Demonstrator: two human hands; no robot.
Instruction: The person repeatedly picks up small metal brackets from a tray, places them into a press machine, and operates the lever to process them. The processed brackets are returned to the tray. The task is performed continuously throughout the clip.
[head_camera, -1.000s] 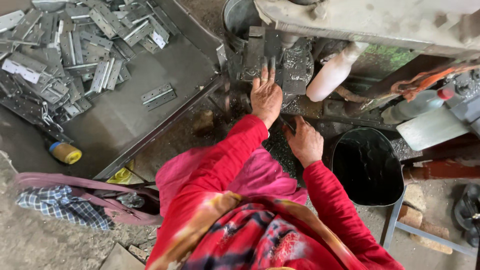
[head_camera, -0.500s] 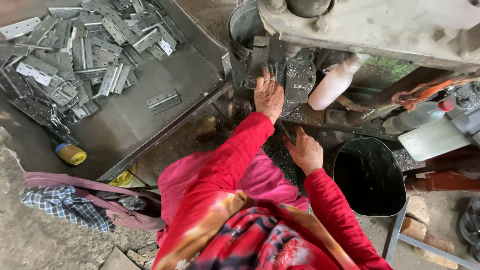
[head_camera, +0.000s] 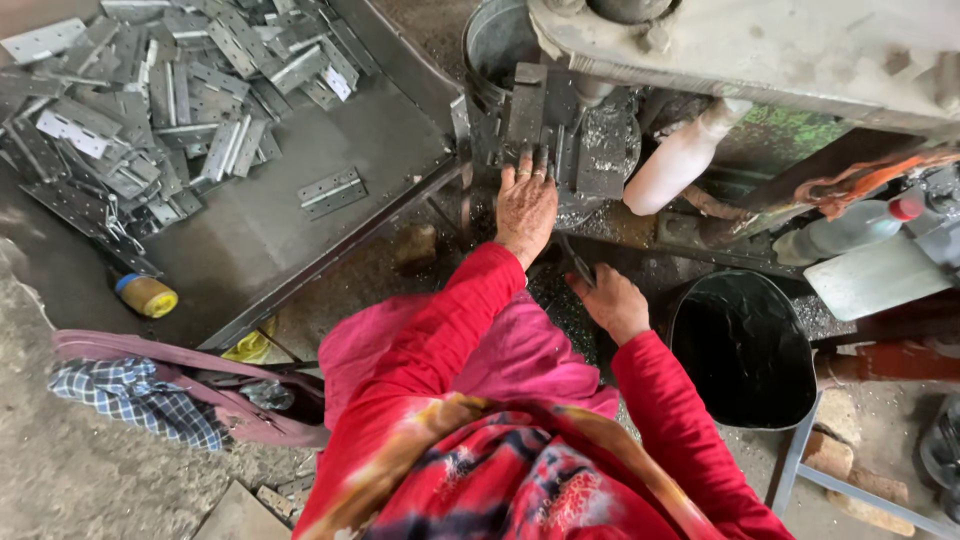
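Metal hinge plates (head_camera: 535, 125) sit in the jig of the press machine (head_camera: 760, 45), and the left hand (head_camera: 527, 205) lies flat on them, fingers spread and open, where half a second ago it was a little lower and just arriving. The right hand (head_camera: 612, 300) stays low beside the lap, curled around a thin dark tool (head_camera: 578, 262); it has hardly shifted. A black bucket (head_camera: 745, 345) stands just right of that hand, its inside too dark to tell what it holds. A grey metal drum (head_camera: 495, 45) stands behind the jig, contents hidden. To the left, the tray-like surface (head_camera: 300, 230) carries a heap of loose hinges (head_camera: 150, 110) at its far end; its near half is mostly bare up to the raised edge, with one hinge (head_camera: 332, 192) alone there. A white plastic bottle (head_camera: 685, 155) leans under the machine.
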